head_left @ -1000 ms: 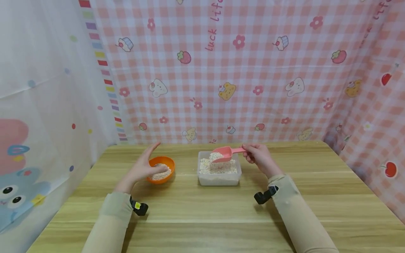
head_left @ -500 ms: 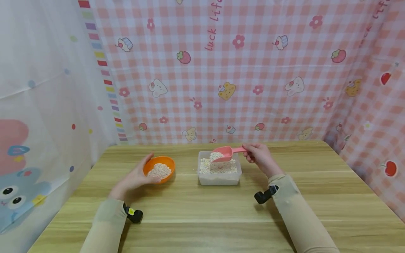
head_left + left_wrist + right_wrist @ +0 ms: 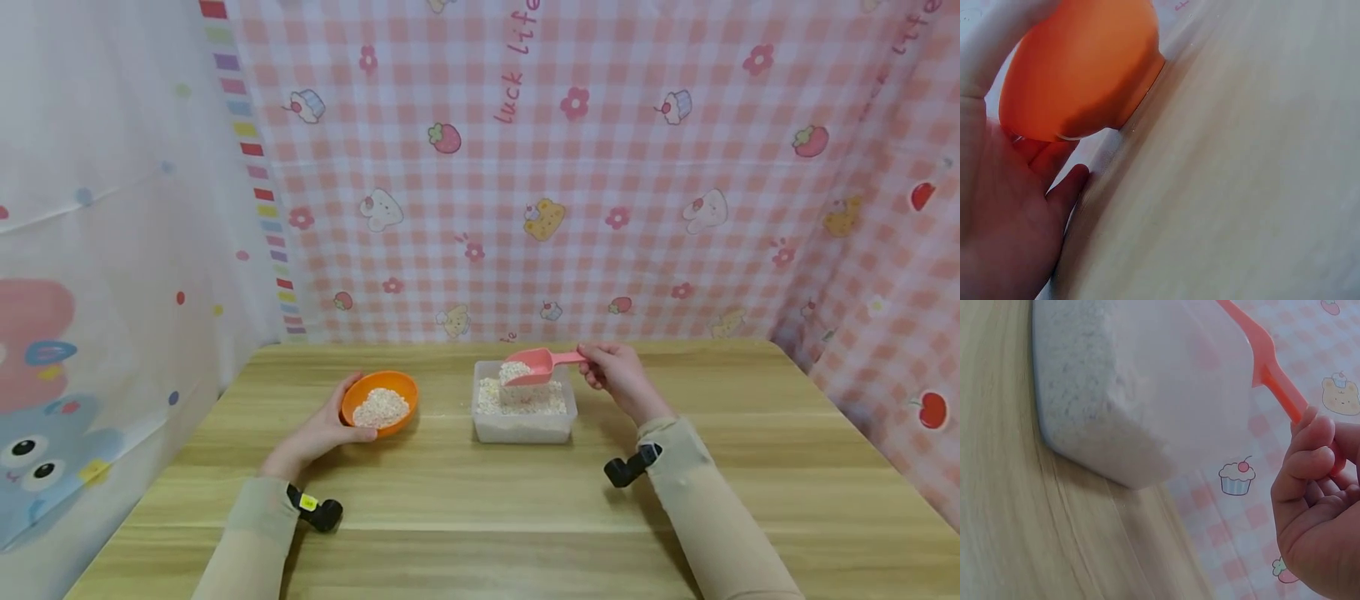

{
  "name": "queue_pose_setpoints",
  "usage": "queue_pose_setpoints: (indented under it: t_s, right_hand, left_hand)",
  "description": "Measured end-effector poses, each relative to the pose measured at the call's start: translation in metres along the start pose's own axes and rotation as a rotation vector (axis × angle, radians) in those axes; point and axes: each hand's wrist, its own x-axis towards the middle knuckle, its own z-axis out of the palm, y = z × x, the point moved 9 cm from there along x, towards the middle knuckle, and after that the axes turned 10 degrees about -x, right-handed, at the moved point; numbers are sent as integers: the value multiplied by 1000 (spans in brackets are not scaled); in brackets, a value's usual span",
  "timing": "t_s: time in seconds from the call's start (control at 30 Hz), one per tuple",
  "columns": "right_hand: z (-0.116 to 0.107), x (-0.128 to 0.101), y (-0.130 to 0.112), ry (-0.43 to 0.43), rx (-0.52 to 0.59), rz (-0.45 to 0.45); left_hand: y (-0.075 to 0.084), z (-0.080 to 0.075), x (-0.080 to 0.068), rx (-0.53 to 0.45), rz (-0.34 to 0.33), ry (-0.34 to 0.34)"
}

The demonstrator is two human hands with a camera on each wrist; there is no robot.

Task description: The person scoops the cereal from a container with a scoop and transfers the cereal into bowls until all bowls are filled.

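**Pink scoop loaded, orange bowl partly filled**

The scooping is judged to be partway along: a mound of pale flakes is already contained in the bowl, and a further heap is carried in the scoop — not yet tipped out. A deep bed of flakes is left in the container, so more could be drawn from it. How much is wanted in the bowl cannot be told.

The bowl is set on the left of the table, its side cupped by the left hand, with the thumb laid along the near side and the fingers bent round the far one. The scoop is held above the container; its handle end is pinched between the thumb and curled fingers of the right hand. Whether the container's rim is touched by the scoop is not clear.

The bowl is smooth and rounded, raised on a narrow foot. The container is boxy and translucent — its contents are dimly seen through the wall. The scoop is trough-shaped, with a slim handle, apparently of plastic. The flakes look dry, loose and coarse. Wood-like grain is shown on the table.
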Motion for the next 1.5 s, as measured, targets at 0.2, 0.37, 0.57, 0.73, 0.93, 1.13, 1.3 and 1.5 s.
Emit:
queue_pose_setpoints:
  t_s: [0.2, 0.37, 0.57, 0.73, 0.93, 1.13, 1.3, 1.5]
  right_hand:
    - [10, 3, -2, -15, -1, -9]
    - [24, 10, -12, -45, -24, -42]
    - [46, 16, -27, -74, -81, -71]
    - [68, 20, -37, -106, -93, -75]
    - [95, 28, -44, -146, -99, -89]
    - [121, 35, -44, -176, -90, -53]
    - [142, 37, -43, -212, -99, -47]
    - [164, 38, -44, -244, -119, -73]
  left_hand:
    - [-2, -2, -3, 20, -12, 21]
    - [-3, -2, -4, 35, -31, 28]
    - [-4, -2, -2, 38, -41, 30]
    - [-5, -1, 0, 4, -41, 5]
    - [-8, -2, 1, -10, -64, 0]
    - [-4, 0, 0, -24, -60, -5]
    - [-5, 0, -1, -30, -67, 2]
    - [-8, -3, 0, -16, -81, 10]
